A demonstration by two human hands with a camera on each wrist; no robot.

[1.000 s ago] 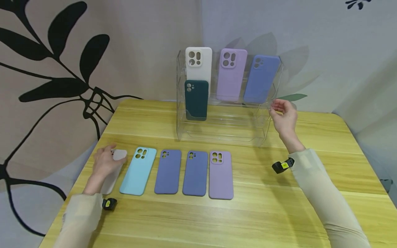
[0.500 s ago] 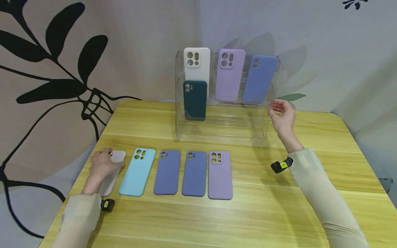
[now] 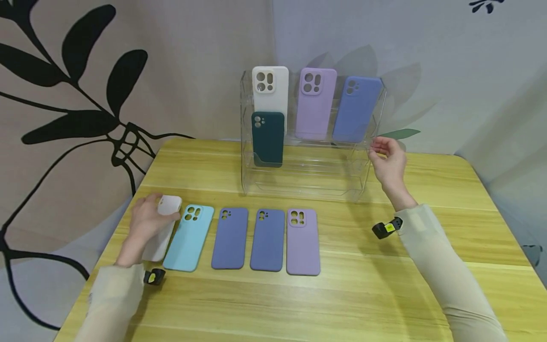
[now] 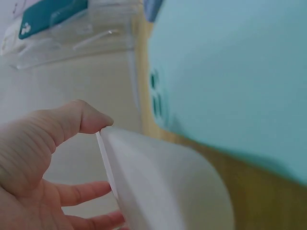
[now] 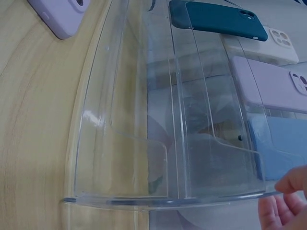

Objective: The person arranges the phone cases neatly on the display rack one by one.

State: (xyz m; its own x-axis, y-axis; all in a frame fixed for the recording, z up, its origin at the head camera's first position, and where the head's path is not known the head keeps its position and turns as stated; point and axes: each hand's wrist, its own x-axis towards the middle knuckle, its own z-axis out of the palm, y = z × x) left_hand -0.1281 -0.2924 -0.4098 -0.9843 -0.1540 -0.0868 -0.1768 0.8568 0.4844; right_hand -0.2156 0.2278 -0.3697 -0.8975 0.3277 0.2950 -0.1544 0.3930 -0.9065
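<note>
My left hand grips a white phone case by its edges, thumb on one side and fingers on the other. In the left wrist view the white case is tilted, partly off the table. Right beside it lies a light blue phone case. At the back stands a clear acrylic display rack. My right hand pinches the rack's right side edge between thumb and fingers. On the rack lean a white case, a dark green case, a lilac case and a blue case.
Two blue-violet cases and a lilac case lie in a row on the wooden table, right of the light blue one. A wall with a black plant pattern rises behind the table.
My left hand has raised the white case and shifted it slightly right, towards the light blue case. The right hand stays at the rack's edge.
</note>
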